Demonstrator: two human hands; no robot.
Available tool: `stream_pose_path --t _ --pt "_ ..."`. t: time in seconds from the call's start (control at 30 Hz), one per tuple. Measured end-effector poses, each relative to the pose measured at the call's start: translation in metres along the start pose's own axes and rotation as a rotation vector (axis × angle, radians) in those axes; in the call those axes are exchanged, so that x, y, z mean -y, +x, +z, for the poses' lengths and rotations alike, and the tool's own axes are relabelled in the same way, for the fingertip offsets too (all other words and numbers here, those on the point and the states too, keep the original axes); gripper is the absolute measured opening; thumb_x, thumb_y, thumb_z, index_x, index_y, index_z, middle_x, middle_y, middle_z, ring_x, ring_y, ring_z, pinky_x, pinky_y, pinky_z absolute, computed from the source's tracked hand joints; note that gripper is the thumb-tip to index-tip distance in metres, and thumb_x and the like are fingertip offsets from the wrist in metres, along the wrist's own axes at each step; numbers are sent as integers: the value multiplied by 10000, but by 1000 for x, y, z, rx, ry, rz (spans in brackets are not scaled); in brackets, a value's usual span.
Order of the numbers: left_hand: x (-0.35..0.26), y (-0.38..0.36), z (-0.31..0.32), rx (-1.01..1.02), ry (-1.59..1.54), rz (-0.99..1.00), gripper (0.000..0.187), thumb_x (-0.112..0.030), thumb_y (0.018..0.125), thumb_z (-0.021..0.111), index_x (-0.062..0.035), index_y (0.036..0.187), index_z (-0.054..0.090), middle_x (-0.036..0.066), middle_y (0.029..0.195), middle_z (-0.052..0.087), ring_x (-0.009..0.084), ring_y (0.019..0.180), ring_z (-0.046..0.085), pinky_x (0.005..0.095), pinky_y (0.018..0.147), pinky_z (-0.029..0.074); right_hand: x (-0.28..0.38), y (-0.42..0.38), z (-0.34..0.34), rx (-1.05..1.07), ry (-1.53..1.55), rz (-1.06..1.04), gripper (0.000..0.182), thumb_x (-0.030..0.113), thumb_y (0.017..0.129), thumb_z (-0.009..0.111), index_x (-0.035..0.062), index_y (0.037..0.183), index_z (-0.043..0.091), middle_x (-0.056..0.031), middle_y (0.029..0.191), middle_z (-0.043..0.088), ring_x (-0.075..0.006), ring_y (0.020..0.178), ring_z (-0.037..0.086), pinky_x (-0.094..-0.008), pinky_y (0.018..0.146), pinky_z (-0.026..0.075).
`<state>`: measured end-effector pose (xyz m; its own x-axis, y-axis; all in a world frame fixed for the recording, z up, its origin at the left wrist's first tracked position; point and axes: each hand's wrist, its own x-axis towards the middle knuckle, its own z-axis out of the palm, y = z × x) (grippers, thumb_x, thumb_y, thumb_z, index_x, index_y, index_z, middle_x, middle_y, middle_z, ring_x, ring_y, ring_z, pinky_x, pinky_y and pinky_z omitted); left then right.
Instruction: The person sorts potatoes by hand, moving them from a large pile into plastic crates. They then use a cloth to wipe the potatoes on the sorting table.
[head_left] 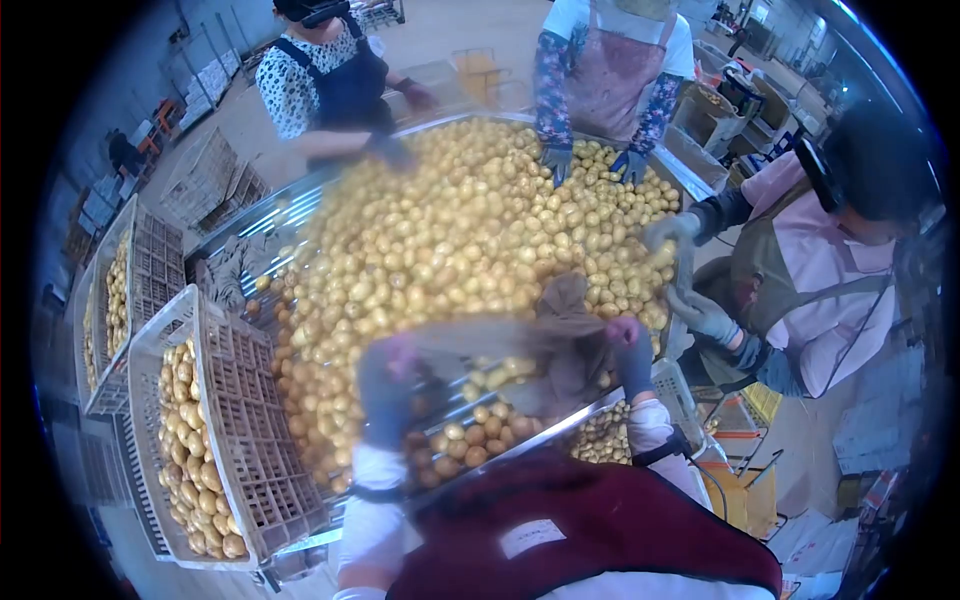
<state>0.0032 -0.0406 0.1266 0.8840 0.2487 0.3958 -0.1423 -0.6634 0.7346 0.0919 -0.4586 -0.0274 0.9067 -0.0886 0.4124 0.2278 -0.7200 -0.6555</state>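
A brown-grey cloth (pixel 580 355) is stretched between my two hands over the near part of a heap of round yellow-brown produce (pixel 430 230), which looks like potatoes. My left hand (pixel 398 358), smeared by motion, closes on the cloth's left end. At the other end, my right hand (pixel 625 332) has its fingers closed on the fabric. Part of the cloth bunches up on top of the heap, and its middle is blurred. Below it, some of the produce lies loose on the metal slats near my apron.
A plastic crate (pixel 240 430) full of the same produce stands at the left, with another crate (pixel 150 280) behind it. Co-workers' gloved hands rest on or near the heap at the far side and right. Another piece of cloth (pixel 228 270) lies on the table's left side.
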Motion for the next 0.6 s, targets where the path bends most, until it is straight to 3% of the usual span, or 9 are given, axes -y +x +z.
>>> stream_pose_path --t 0.03,0.13,0.17,0.2,0.37,0.43,0.5,0.57,0.6 --pt "3 7 -20 -138 47 85 151 -62 913 661 -32 1059 685 100 1022 692 226 945 655 346 855 515 7 7 -2 -82 160 -34 301 276 923 679 42 1098 605 -34 984 611 -145 902 580 -298 830 479" --pt "-2 23 -78 -461 127 165 188 -39 917 622 -19 1093 684 96 1031 663 244 993 622 362 922 484 78 28 -29 -104 669 224 284 267 958 631 43 1122 573 -1 994 580 -109 901 545 -256 831 452" --pt "-10 26 -93 -469 86 152 224 -38 921 619 -7 1137 670 107 1106 643 236 1050 605 360 944 478 112 40 -31 -146 733 160 367 386 1002 589 41 1128 582 4 951 549 -89 897 529 -252 761 468" --pt "-17 28 -105 -472 45 141 262 -37 925 615 5 1181 656 117 1181 623 228 1107 588 359 965 473 133 50 -32 -123 807 121 344 359 998 601 42 1129 582 7 948 549 -85 890 532 -245 757 469" --pt "-23 16 -58 -15 158 338 705 -238 877 749 65 1423 422 232 1424 474 384 1361 424 465 1137 332 256 91 -51 23 939 -58 226 194 954 659 47 1116 603 1 922 565 -94 844 557 -249 723 483" --pt "-26 -6 -5 122 138 445 950 -343 793 811 43 1504 313 269 1508 369 434 1430 330 533 1178 254 289 91 -54 41 681 -418 183 134 927 667 47 1082 625 -30 921 598 -120 843 588 -268 720 499" --pt "-10 -23 40 186 142 368 1085 -412 733 839 4 1546 253 263 1550 317 436 1441 312 566 1191 219 309 88 -68 109 586 -501 149 101 909 667 45 1045 643 -59 934 628 -143 850 617 -285 724 514" --pt "8 -31 71 265 182 180 1151 -451 701 845 -10 1560 221 244 1535 346 411 1429 337 563 1193 219 322 78 -87 226 663 -316 119 96 901 660 41 1007 657 -86 960 655 -162 865 642 -300 737 528" --pt "13 -32 77 289 230 185 1065 -436 717 836 -10 1526 289 233 1476 414 394 1382 397 560 1164 264 321 75 -93 217 649 -292 122 103 920 638 30 1017 648 -71 953 640 -149 859 623 -279 756 508"
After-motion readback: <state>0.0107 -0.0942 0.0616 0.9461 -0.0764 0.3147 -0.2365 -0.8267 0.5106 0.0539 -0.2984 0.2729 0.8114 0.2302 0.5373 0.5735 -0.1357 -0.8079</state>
